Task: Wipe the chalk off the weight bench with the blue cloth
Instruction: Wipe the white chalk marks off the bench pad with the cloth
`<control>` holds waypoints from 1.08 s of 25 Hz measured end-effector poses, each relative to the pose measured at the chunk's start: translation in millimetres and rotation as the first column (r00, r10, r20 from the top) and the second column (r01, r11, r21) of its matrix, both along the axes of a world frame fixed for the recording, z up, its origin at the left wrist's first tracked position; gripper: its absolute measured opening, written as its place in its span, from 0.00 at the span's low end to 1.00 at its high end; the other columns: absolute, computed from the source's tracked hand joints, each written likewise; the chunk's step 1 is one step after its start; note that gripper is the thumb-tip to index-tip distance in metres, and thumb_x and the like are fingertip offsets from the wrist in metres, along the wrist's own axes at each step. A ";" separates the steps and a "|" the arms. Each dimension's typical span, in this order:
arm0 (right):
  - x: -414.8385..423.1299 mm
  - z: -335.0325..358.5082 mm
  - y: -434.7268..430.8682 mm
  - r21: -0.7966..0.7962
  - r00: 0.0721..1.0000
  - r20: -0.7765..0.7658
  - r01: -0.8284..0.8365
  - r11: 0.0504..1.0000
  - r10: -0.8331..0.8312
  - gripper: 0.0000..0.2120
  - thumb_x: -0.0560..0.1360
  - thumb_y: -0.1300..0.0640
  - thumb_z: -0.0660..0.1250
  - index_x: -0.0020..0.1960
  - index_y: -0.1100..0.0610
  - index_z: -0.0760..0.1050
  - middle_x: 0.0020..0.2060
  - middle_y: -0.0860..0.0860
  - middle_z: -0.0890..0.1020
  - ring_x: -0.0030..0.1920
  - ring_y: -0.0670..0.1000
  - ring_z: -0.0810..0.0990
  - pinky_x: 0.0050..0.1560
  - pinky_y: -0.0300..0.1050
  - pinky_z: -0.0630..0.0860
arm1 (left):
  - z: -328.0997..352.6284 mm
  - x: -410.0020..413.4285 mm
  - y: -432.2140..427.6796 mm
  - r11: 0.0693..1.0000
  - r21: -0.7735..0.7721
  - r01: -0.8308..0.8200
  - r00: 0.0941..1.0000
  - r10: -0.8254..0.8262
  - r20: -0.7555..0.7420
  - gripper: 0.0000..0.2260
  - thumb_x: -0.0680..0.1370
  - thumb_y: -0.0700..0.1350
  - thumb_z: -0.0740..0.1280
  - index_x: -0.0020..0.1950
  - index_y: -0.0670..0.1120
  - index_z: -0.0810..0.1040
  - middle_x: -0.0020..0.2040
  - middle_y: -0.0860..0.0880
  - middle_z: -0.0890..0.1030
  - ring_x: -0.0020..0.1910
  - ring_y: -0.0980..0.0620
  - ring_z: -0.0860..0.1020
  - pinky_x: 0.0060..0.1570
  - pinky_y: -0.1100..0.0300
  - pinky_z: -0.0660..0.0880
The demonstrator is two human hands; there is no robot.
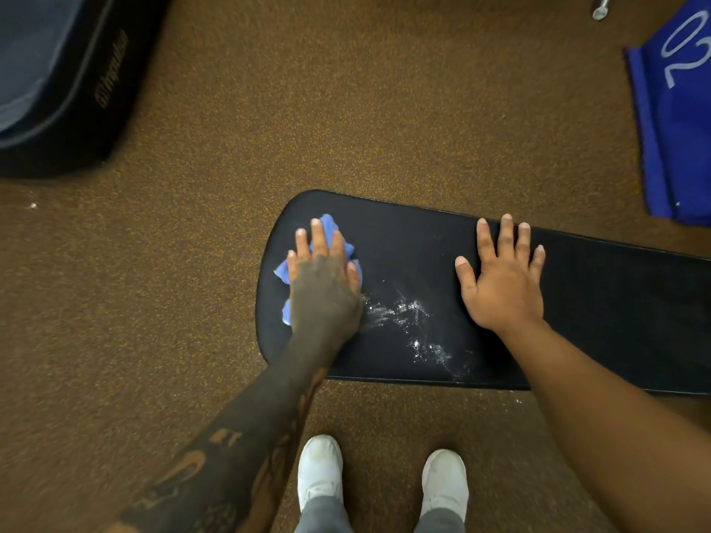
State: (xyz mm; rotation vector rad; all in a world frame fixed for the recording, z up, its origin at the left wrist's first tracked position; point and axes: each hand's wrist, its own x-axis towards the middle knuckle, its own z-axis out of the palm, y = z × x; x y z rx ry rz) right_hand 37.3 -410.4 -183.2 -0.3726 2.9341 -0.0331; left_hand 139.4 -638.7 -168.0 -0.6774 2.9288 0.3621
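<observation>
The black padded weight bench (600, 302) runs from the centre to the right edge, its rounded end at the left. White chalk (415, 325) is smeared and speckled across the pad between my hands. My left hand (323, 286) lies flat on the crumpled blue cloth (327, 228), pressing it onto the rounded end just left of the chalk. My right hand (504, 275) rests palm down on the pad to the right of the chalk, fingers spread and holding nothing.
Brown speckled gym flooring (269, 109) surrounds the bench. A dark padded machine part (65, 78) sits at top left. A blue numbered object (677, 121) stands at the right edge, a metal piece (600, 7) above it. My white shoes (319, 471) stand below the bench.
</observation>
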 end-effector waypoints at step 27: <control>87.7 13.5 -120.1 -0.195 0.897 -0.033 -0.438 0.878 0.440 0.24 0.78 0.47 0.57 0.72 0.54 0.68 0.74 0.57 0.65 0.75 0.60 0.56 0.74 0.60 0.49 | -20.2 29.1 -81.8 0.988 0.114 0.105 0.994 -0.102 -0.034 0.28 0.82 0.56 0.51 0.80 0.51 0.46 0.80 0.42 0.41 0.78 0.42 0.40 0.75 0.44 0.44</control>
